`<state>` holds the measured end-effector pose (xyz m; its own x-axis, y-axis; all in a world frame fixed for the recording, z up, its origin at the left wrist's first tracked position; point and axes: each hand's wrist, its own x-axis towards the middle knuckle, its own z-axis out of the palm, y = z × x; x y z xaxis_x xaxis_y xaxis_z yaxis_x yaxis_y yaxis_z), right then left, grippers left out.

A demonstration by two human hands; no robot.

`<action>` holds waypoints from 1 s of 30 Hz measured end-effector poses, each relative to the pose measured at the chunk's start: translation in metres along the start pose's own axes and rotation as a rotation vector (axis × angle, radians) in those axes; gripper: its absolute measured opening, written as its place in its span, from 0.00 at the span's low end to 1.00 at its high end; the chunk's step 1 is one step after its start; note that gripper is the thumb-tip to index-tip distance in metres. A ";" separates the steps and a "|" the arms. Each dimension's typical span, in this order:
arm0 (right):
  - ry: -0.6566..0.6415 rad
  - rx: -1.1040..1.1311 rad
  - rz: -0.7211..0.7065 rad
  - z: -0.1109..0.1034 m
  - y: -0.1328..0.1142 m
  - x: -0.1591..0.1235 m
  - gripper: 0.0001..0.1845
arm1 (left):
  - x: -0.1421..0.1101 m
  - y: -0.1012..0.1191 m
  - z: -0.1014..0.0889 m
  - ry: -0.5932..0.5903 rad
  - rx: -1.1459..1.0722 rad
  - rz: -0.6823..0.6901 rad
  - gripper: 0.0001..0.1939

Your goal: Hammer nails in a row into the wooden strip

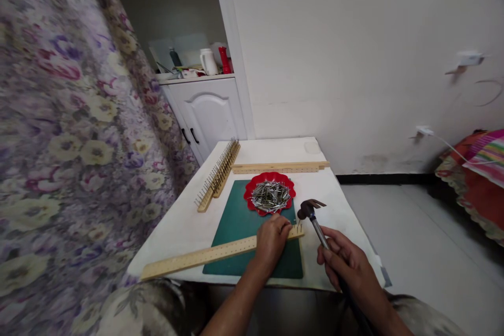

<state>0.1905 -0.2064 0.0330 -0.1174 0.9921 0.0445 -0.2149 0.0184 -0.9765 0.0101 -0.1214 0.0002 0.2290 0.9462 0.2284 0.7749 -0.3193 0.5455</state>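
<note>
A long wooden strip (220, 252) with rows of small holes lies slantwise over a green cutting mat (236, 210). Several nails (298, 227) stand upright in its right end. My left hand (271, 239) rests on the strip just left of these nails, fingers curled and pinched; what they hold is hidden. My right hand (342, 260) is closed round the handle of a claw hammer (311, 209), whose head is beside the nails at the strip's end. Beyond my left hand, a red scalloped dish (248, 197) holds a heap of loose nails (271, 196).
Nail-studded wooden strips (220, 173) lie at the left of the white table (177, 241). More wooden strips (279, 167) lie across the back. A floral curtain (79, 142) hangs at left, a white cabinet (212, 115) and wall stand behind, and cloth-covered furniture (480, 189) is at right.
</note>
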 end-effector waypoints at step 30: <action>-0.060 -0.072 0.025 0.026 0.003 0.006 0.21 | 0.004 -0.008 0.005 0.001 -0.125 -0.001 0.07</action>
<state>0.1640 -0.2038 0.0362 -0.1799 0.9832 0.0306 -0.1415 0.0049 -0.9899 0.0074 -0.1149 -0.0073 0.2274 0.9466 0.2284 0.6958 -0.3221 0.6420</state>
